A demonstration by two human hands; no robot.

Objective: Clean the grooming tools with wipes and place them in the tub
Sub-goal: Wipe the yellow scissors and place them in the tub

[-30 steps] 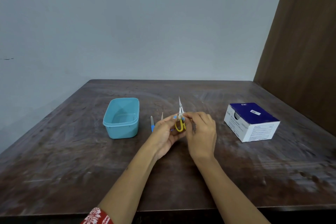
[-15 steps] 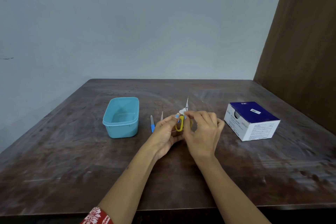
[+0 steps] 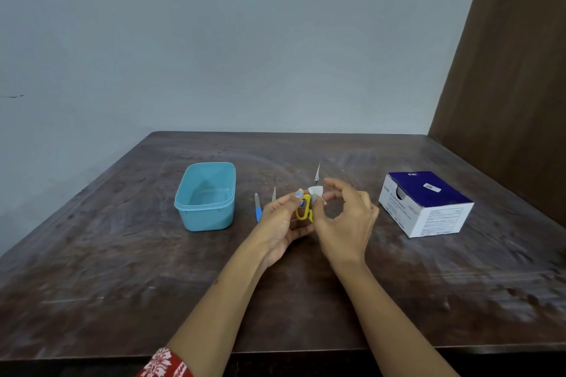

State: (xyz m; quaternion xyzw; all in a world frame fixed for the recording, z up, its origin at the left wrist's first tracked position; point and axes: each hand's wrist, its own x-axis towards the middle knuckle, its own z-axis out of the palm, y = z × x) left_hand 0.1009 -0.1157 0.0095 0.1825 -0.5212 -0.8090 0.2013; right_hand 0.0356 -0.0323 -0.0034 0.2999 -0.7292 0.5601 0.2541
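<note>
1. Scissors (image 3: 304,208) with yellow handles are held above the middle of the counter (image 3: 122,269), the yellow loops gripped between thumb and fingers of the left hand (image 3: 283,223) and the thin metal blades pointed up and away from the person.
2. A small white wipe (image 3: 315,191) is seen at the base of the blades, just above the handles, where it is touched by the thumb of the right hand (image 3: 346,223).
3. The right hand's fingers are loosely curled and partly spread (the index finger is lifted above the wipe), so whether the wipe is firmly pinched cannot be told from this view.
4. A light blue tub (image 3: 206,196) is set on the counter to the left of the hands, open at the top, with nothing visible inside.
5. Between the tub and the left hand, a nail file (image 3: 258,208) with a blue handle is laid flat on the counter, and just beside it a second slim pale tool (image 3: 274,194) is partly hidden behind the left hand's fingers (its kind cannot be made out).
6. A blue and white box (image 3: 425,203) is placed on the counter well to the right of the hands.
7. A red patterned sleeve (image 3: 165,364) is seen at the left forearm, at the bottom edge of the view.
</note>
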